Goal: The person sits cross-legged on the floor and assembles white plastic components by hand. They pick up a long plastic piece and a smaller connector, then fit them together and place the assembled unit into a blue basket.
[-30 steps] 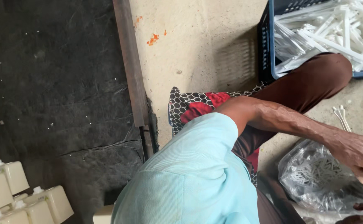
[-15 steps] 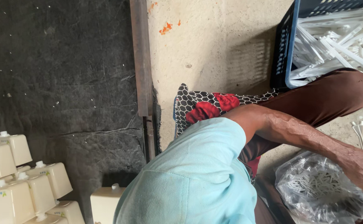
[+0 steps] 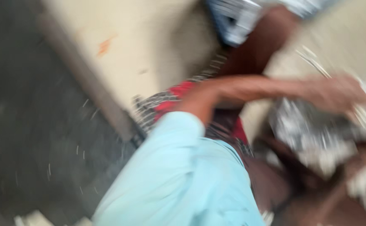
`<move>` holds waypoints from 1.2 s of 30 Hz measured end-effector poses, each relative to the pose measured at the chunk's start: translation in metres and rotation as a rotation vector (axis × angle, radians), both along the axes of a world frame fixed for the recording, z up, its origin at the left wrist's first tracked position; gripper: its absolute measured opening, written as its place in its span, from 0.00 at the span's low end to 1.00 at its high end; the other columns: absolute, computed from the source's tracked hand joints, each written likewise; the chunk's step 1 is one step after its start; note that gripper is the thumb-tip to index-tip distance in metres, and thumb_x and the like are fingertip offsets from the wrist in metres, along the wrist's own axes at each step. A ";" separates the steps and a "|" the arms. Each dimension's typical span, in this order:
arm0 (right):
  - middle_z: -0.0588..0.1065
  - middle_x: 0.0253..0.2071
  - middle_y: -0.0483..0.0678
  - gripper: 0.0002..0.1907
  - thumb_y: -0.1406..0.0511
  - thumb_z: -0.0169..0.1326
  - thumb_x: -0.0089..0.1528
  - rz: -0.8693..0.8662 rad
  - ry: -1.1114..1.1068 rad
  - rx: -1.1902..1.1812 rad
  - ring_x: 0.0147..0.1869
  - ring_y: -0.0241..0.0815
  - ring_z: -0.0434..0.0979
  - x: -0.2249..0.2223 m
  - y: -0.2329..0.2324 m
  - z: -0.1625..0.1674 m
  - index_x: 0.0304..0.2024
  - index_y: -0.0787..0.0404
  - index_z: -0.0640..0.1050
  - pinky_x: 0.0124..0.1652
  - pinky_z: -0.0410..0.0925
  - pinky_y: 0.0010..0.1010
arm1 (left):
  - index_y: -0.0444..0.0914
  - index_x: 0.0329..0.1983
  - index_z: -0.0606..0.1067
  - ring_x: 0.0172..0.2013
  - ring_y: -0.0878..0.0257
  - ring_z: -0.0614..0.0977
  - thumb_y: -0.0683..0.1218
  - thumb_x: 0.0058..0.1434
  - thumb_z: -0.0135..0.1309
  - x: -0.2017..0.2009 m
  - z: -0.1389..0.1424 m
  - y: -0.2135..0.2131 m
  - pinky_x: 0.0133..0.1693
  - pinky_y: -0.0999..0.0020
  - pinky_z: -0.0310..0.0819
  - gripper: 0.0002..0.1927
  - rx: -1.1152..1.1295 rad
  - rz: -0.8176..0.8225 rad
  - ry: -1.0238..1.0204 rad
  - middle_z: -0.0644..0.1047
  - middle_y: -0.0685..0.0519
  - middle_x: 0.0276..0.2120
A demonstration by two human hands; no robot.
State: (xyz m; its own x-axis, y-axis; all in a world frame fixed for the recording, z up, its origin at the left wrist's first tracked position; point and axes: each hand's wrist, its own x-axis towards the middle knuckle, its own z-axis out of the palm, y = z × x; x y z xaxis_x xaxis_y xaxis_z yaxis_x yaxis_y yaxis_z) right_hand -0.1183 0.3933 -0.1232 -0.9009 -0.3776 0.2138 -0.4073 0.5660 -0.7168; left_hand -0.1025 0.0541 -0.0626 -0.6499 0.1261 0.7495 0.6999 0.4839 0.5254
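I'm getting a badly blurred view; a hand (image 3: pixel 337 94) is reaching out over a clear plastic bag (image 3: pixel 317 134) lying on the floor (image 3: pixel 149 50), touching thin white sticks (image 3: pixel 317 62); I cannot tell how tightly it's gripping; the other hand isn't showing clearly; a blue crate (image 3: pixel 237 21) is sitting at the top, a pale blue sleeve (image 3: pixel 183 184) filling the bottom.
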 end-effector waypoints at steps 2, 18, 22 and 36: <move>0.70 0.33 0.44 0.20 0.52 0.42 0.82 0.005 0.005 -0.060 0.33 0.37 0.69 0.008 0.028 -0.016 0.46 0.60 0.71 0.40 0.67 0.30 | 0.43 0.55 0.78 0.48 0.53 0.82 0.56 0.66 0.65 -0.006 -0.015 0.010 0.51 0.54 0.77 0.19 0.115 -0.231 -0.113 0.82 0.51 0.46; 0.64 0.29 0.41 0.22 0.48 0.44 0.79 -0.079 -0.110 -0.322 0.28 0.29 0.66 0.053 -0.014 0.065 0.42 0.59 0.68 0.30 0.64 0.21 | 0.39 0.36 0.76 0.22 0.64 0.76 0.59 0.72 0.61 -0.001 0.011 0.044 0.27 0.62 0.74 0.20 -0.372 -0.336 -0.353 0.74 0.55 0.20; 0.63 0.26 0.42 0.24 0.49 0.44 0.78 -0.064 -0.089 -0.331 0.26 0.31 0.67 0.051 -0.001 0.028 0.35 0.58 0.70 0.26 0.65 0.25 | 0.40 0.37 0.77 0.22 0.64 0.77 0.58 0.72 0.60 0.004 0.004 0.048 0.27 0.64 0.74 0.17 -0.370 -0.382 -0.381 0.74 0.56 0.20; 0.64 0.27 0.42 0.21 0.50 0.44 0.81 -0.039 -0.030 -0.342 0.27 0.32 0.66 0.055 -0.007 0.042 0.40 0.58 0.69 0.28 0.65 0.27 | 0.39 0.36 0.76 0.25 0.64 0.77 0.59 0.73 0.60 0.005 0.003 0.044 0.29 0.63 0.74 0.20 -0.369 -0.344 -0.304 0.73 0.57 0.21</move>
